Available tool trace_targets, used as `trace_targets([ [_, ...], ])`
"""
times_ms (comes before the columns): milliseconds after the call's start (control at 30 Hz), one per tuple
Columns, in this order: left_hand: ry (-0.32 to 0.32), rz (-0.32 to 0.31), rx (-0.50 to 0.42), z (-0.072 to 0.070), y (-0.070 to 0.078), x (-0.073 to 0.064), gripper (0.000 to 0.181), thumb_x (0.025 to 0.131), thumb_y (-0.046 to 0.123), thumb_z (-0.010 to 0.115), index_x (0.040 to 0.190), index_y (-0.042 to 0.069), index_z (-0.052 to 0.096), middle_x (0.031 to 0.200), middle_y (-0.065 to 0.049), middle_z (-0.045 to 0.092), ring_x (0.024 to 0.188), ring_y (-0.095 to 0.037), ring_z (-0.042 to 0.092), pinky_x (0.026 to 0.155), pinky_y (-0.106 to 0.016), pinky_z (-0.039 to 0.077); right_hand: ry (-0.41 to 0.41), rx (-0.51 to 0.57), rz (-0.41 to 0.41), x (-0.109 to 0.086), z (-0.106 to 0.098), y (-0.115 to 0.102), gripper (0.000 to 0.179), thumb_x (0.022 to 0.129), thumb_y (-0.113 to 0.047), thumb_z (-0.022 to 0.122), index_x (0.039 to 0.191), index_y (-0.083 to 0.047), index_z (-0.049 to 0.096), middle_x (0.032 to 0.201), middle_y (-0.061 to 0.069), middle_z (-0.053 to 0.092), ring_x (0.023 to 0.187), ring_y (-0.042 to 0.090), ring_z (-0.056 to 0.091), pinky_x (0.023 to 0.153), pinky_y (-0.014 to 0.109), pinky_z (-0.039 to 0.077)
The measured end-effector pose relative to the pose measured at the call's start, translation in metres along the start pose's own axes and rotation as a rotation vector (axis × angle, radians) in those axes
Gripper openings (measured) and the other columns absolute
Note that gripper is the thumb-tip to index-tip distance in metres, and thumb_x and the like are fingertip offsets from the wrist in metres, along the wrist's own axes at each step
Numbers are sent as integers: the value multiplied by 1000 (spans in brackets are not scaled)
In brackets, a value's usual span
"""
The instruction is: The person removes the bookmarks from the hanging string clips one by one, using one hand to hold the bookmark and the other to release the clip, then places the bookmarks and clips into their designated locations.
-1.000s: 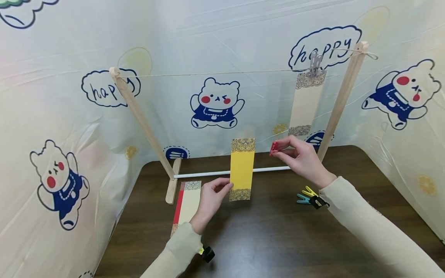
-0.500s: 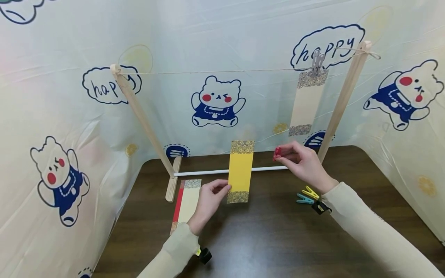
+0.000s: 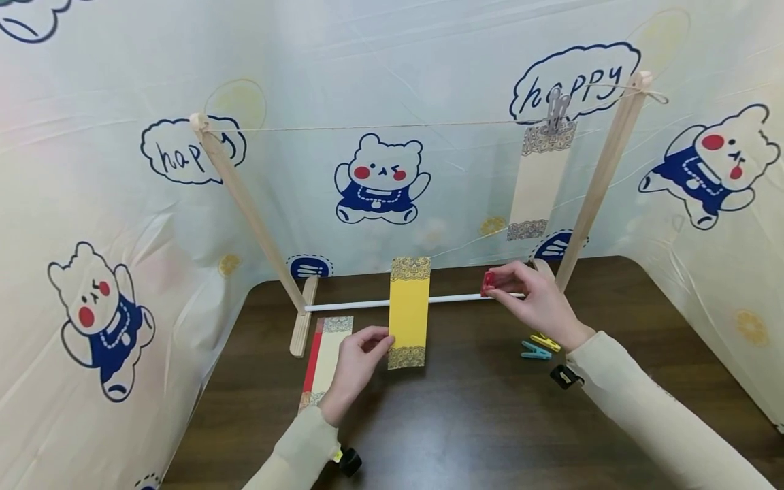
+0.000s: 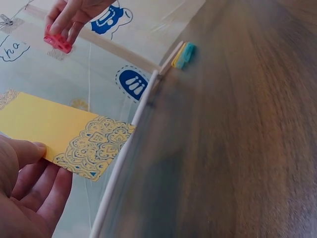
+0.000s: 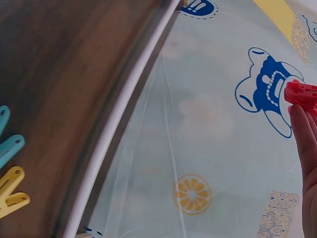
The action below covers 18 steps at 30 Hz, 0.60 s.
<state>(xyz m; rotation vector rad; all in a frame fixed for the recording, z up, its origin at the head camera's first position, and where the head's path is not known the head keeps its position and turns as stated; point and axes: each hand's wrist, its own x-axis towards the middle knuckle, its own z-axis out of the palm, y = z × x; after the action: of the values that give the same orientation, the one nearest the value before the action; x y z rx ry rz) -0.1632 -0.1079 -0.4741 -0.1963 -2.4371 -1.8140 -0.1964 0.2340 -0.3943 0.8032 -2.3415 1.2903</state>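
My left hand [image 3: 355, 361] pinches the lower left edge of a yellow paper strip [image 3: 409, 312] with patterned ends and holds it upright in front of the white rod [image 3: 349, 304]; the same strip [image 4: 54, 131] shows by my fingers [image 4: 29, 173] in the left wrist view. To the right, at about the rod's height, my right hand [image 3: 533, 299] pinches a red clothespin [image 3: 488, 283], also visible as the red clothespin [image 5: 301, 94] at my fingertips. A string [image 3: 380, 126] runs between two wooden posts [image 3: 245, 204] above.
A cream strip [image 3: 540, 180] hangs from the string by a grey clip [image 3: 556, 109] near the right post [image 3: 600, 177]. Another cream and red strip [image 3: 327, 357] lies on the dark table [image 3: 490, 422]. Yellow [image 3: 544, 340] and teal [image 3: 534, 351] clothespins lie by my right wrist. Printed plastic sheeting surrounds the table.
The yellow strip and my left hand have moved slightly left and down. My right hand with the red clothespin has dropped lower, toward the rod.
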Motion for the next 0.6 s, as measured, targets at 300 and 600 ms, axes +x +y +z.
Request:
trace_targets([
  [300,11,-6,-11,-9,-9,-7,12,94,4,76,105,-1,78,93,-15,77,76,-21,71,74,-43,63,-43,-52,38,-14,1,8,34,86,2,82,116,-7,68,110,11,75,90,23,76,81,16,57],
  [600,24,-35,-46,-18,-15,-11,11,93,1,76,104,-1,78,95,-17,77,80,-18,74,74,-36,63,-46,-50,38,-23,5,17,34,87,2,82,116,-7,68,110,10,75,90,21,75,81,17,57],
])
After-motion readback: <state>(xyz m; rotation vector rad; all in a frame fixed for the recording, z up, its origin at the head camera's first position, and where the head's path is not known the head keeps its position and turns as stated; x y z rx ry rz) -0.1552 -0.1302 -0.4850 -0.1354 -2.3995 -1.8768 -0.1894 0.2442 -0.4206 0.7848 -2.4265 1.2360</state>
